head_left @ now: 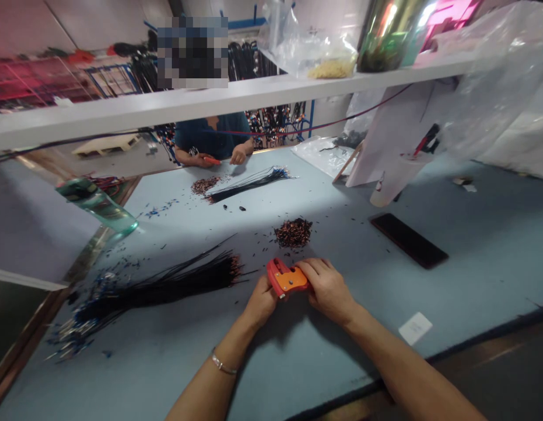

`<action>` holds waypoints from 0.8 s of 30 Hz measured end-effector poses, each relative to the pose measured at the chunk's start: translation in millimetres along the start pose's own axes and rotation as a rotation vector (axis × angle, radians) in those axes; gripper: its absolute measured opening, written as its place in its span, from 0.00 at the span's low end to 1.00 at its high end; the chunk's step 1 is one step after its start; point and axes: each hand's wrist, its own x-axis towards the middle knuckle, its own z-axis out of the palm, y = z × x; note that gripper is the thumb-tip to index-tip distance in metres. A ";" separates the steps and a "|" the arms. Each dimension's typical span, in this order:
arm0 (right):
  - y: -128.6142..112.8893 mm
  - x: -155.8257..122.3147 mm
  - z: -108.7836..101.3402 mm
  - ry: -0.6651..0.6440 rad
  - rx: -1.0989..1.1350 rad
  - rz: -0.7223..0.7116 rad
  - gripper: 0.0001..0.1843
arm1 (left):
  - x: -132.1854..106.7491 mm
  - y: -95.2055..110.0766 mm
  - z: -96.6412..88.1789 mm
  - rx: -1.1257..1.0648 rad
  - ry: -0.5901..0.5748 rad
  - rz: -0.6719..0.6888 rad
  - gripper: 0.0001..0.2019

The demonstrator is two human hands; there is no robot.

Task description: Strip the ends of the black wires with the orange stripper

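My right hand (328,289) is closed round a red and orange wire stripper (292,279), held just above the blue-grey table top (298,362). Close against the tool's left side is my left hand (260,301), fingers curled in; its fingertips and whatever they grip are hidden behind the tool. A bundle of black wires (175,287) lies to the left, copper-coloured ends toward my hands and blue and silver ends at the far left. Just beyond the stripper sits a heap of short black and copper offcuts (293,233).
Right of my hands lie a black phone (409,240) and a white card (415,328). A cup of tools (397,175) stands behind them. A green bottle (100,206) is at left. Across the table, a co-worker's hands (223,156) hold a red tool near another wire bundle (249,186), below a white shelf (254,93).
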 end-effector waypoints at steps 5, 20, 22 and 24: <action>0.7 0.9 -3.3 -0.038 -0.070 -0.008 0.12 | -1.3 -0.3 -0.5 0.008 -0.058 -0.012 0.11; 1.2 9.4 0.2 -0.098 -0.195 0.036 0.04 | -1.1 12.6 5.0 -0.031 0.018 -0.116 0.23; 0.4 10.9 0.1 -0.100 -0.206 0.044 0.05 | -1.2 14.6 5.2 -0.056 0.033 -0.122 0.25; 0.3 12.1 0.6 -0.102 -0.213 0.052 0.05 | -0.9 16.3 5.3 -0.067 0.037 -0.128 0.27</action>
